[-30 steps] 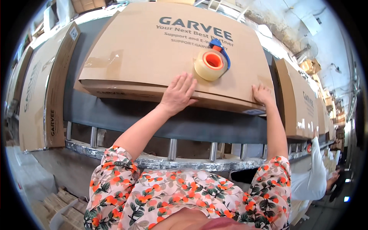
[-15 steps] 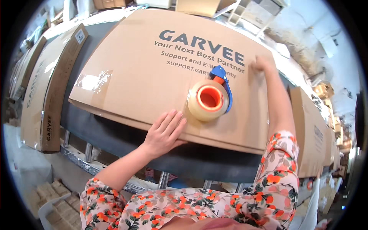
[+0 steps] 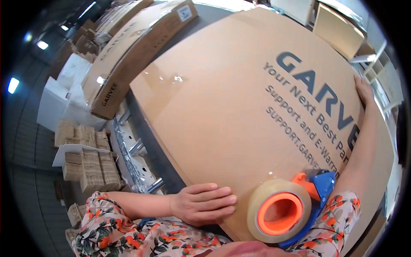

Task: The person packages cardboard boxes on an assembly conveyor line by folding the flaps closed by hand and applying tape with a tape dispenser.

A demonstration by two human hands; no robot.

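A large flat cardboard box [image 3: 205, 107] with dark printing and clear tape over its left corner lies before me. My left hand [image 3: 205, 203] rests flat on its near edge, fingers stretched out and held together. Across the box reaches my right arm, and my right hand [image 3: 364, 91] has its fingers curled at the far right edge; the thumb is hidden. Between my arms, a tape dispenser [image 3: 324, 184] with a blue frame and orange hub lies on the box, carrying a thick roll of clear tape [image 3: 253, 214]. Neither hand touches the dispenser.
Beyond the left corner stands another long printed carton [image 3: 141, 55], with more cartons behind it. The boxes lie on a dark conveyor belt [image 3: 209, 15] with a metal side rail [image 3: 130, 158]. Stacks of folded cardboard [image 3: 98, 169] sit at the left. White shelving [image 3: 381, 64] stands far right.
My right hand has moved from the printed top to the far edge. In the picture, the box and dispenser now sit further right, turned clockwise. My left hand stays on the near edge.
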